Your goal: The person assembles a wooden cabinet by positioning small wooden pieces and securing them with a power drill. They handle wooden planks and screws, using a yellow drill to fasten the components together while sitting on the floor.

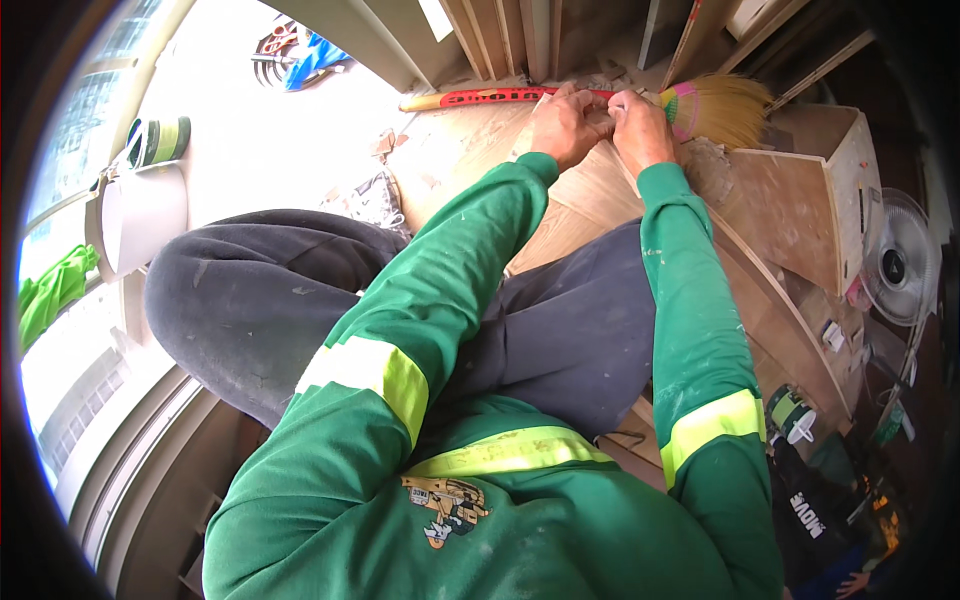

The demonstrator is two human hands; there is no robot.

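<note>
My left hand [566, 127] and my right hand [640, 126] are close together at the far side, over a light wooden panel [580, 200]. Fingers on both hands are curled and pinched; a small pale bit seems to lie between them, too small to name. Just beyond them lies a broom, its red and black wrapped handle [490, 97] running left and its straw head [725, 108] fanning out to the right. The hands hide part of its handle. Whether they touch the broom I cannot tell.
Upright boards [510, 40] lean along the far side. At right stand an open wooden box [800, 200] and a fan [893, 262]. A white bucket [145, 215] is at left, near a blue bag [312, 62]. Crumpled scraps [375, 200] lie near my knee.
</note>
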